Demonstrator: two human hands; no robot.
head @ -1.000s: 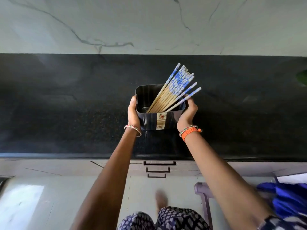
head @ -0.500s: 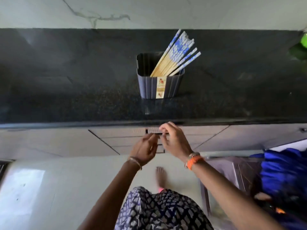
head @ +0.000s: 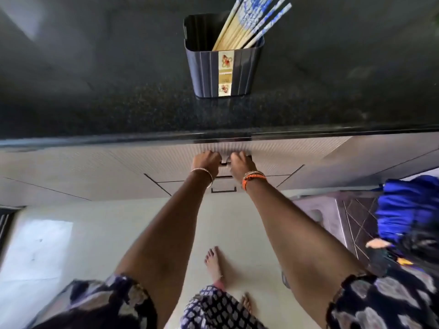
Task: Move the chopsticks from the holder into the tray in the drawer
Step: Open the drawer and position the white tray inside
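A dark ribbed holder (head: 206,67) with a label strip stands on the black counter (head: 95,108). Several wooden chopsticks (head: 240,27) with blue-and-white tops lean to the right inside it. Below the counter edge, my left hand (head: 206,160) and my right hand (head: 242,162) sit side by side, fingers curled over the dark handle (head: 224,163) of the top drawer (head: 166,160). The drawer front sits tight under the counter edge; its inside and the tray are hidden.
Two more drawer fronts with dark handles (head: 223,189) lie below the top one. A purple plastic stool (head: 332,217) with blue cloth (head: 408,205) stands at the right. My bare feet (head: 215,262) are on the pale floor.
My hands let go of the holder on the counter, dropped below the edge and closed on the top drawer's handle. The view has tilted down.
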